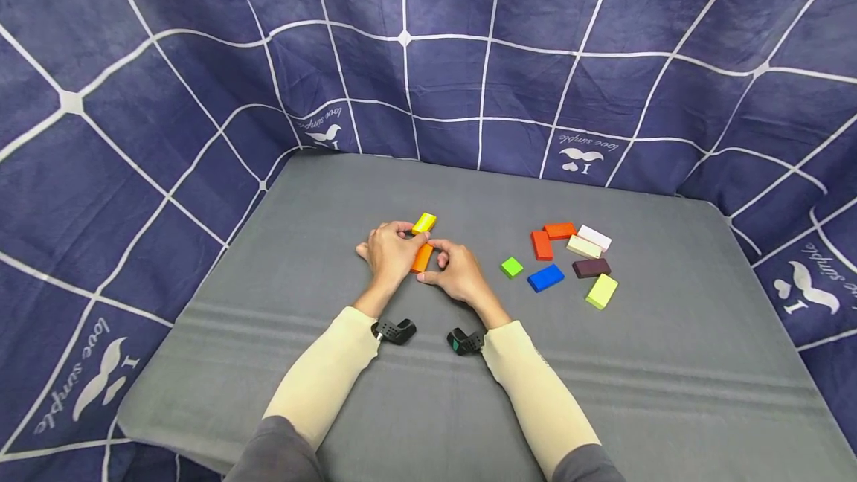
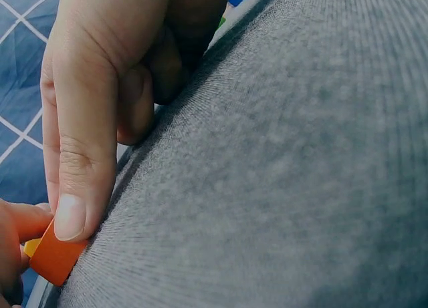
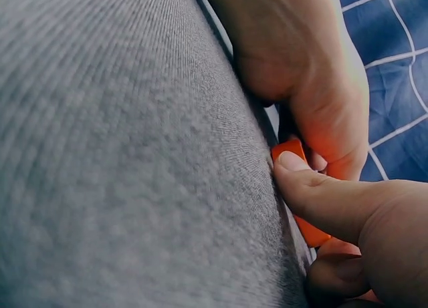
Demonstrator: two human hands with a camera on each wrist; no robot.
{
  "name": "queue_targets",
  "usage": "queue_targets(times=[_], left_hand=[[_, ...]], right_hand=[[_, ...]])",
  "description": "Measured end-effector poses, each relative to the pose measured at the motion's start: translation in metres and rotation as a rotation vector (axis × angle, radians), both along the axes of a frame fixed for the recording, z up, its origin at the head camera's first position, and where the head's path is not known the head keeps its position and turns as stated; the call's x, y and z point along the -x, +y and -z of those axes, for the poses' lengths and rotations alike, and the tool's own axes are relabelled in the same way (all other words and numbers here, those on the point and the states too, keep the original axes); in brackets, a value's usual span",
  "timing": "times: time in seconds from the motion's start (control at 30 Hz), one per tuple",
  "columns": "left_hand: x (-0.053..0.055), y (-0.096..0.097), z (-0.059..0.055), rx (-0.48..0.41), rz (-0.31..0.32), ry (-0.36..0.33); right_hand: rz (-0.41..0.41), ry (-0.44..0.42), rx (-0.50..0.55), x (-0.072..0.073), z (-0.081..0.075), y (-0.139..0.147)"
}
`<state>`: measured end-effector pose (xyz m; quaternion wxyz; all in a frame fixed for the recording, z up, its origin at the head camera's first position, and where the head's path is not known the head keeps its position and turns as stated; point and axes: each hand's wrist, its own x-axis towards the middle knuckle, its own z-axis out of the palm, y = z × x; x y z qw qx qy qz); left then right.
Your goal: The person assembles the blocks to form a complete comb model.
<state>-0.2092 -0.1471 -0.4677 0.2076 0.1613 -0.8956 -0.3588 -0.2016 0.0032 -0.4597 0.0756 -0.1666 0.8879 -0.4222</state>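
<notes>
An orange block lies on the grey table, with a yellow block just beyond its far end. My right hand pinches the orange block between thumb and index finger; its thumb lies against the block's near end. From the other side, my left hand reaches its thumb across the far end of the orange block, close to the yellow one. The left index fingertip is beside the yellow block. I cannot tell whether the left fingers pinch either block. In the left wrist view, the orange block shows under the right thumb.
To the right lie a green block, a blue block, two red-orange blocks, a white block, a cream block, a dark brown block and a yellow-green block. A blue checked curtain stands behind the table.
</notes>
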Motion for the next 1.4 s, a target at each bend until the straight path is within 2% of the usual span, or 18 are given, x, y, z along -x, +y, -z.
queue_targets(times=[0.43,0.97,1.4], left_hand=[[0.0004,0.0009,-0.0001,0.039,0.013,-0.036],[-0.0006,0.0004,-0.0003,0.058,0.026,-0.055],[-0.0001,-0.0008,-0.0013,0.055,0.044,-0.036]], right_hand=[[0.025,-0.032,0.017,-0.0002,-0.0006,0.0025],[0.057,0.003,0.016,-0.0009,-0.0006,0.0013],[0.096,0.045,-0.048,-0.0009,-0.0035,-0.0041]])
